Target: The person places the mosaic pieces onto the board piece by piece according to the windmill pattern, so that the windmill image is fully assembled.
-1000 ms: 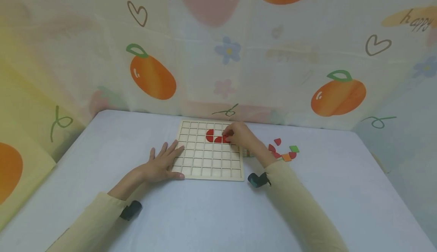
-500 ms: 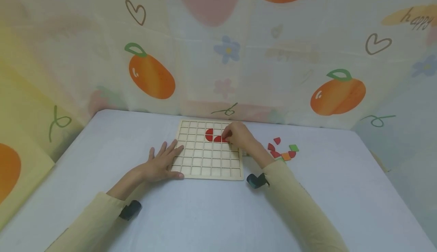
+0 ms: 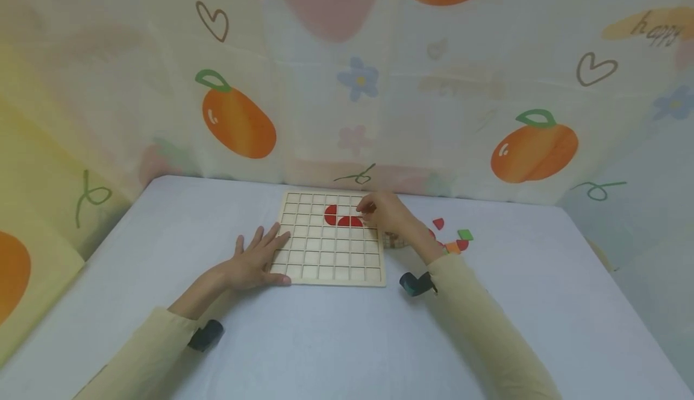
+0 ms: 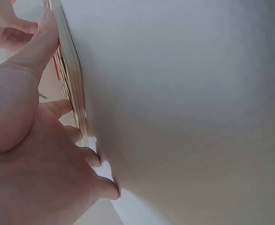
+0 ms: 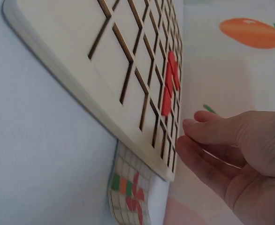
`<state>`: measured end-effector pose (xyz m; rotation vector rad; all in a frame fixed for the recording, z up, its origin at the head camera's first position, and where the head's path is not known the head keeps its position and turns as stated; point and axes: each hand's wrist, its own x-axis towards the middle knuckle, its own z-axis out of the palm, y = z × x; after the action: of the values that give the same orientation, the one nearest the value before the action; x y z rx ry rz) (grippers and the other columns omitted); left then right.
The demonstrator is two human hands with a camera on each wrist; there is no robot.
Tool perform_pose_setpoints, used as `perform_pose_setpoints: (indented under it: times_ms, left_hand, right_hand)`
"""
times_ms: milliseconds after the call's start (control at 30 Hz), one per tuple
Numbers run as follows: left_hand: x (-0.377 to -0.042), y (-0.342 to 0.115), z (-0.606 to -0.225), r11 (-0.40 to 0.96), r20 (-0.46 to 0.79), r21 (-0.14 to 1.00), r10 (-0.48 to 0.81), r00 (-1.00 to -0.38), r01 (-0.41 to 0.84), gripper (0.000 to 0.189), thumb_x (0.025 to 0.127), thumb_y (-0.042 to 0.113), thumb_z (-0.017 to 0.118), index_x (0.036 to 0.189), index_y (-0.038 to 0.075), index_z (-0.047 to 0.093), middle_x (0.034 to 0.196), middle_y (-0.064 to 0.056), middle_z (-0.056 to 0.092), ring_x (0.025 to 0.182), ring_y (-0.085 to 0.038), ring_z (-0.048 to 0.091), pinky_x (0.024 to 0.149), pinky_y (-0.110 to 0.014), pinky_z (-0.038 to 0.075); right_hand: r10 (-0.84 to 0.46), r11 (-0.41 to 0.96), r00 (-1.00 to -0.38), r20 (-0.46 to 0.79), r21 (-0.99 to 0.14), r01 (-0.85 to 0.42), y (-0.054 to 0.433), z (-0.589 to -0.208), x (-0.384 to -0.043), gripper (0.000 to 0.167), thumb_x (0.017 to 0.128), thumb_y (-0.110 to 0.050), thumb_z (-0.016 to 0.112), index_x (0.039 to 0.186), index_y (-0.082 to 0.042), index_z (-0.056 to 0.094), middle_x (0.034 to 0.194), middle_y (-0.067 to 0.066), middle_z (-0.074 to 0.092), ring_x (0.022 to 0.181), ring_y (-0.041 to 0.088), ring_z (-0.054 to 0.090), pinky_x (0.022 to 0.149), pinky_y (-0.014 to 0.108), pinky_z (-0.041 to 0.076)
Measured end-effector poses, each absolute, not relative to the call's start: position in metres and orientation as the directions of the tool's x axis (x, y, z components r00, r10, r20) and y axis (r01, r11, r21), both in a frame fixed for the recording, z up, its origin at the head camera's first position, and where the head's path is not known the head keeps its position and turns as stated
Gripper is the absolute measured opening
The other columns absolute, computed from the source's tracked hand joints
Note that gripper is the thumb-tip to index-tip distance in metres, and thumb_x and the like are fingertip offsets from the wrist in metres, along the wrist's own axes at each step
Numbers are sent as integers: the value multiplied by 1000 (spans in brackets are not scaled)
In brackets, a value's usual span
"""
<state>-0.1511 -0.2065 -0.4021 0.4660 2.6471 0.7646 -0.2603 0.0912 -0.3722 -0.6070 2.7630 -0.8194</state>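
Cream fabric forms the left sleeve (image 3: 143,349) at the lower left of the frame. The left hand (image 3: 253,265), left of centre, is released: fingers straight and spread, resting along the left edge of the wooden grid board (image 3: 329,245), thumb at its near left corner. The board lies flat on the white-covered table (image 3: 303,346), at the middle of the frame. In its upper half sit four red pieces (image 3: 343,221): two stacked in one column, forming a half disc, and two more continuing the lower row rightward. The right hand (image 3: 389,212) is positioned at the board's upper right corner. Its fingers are loosely bent and released; the right wrist view shows nothing gripped. A patterned card (image 3: 394,241) lies at the board's right edge. Right of the forearm, loose red, orange and green pieces (image 3: 465,234) are scattered. The right sleeve (image 3: 488,321) extends to lower right.
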Motion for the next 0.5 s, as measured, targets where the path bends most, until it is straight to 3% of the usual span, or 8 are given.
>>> perform_pose_setpoints:
  times_ms: [500]
  left_hand:
    - [-149, -205, -398, 797, -229, 563, 405, -885, 219, 100, 85, 49, 72, 156, 4, 17, 162, -22, -4, 144, -50, -12, 105, -70, -16]
  right_hand:
    - [-454, 746, -891, 30, -534, -398, 146, -369, -270, 19, 88, 3, 68, 107, 5, 71, 105, 17, 68, 98, 30, 63, 91, 42, 51]
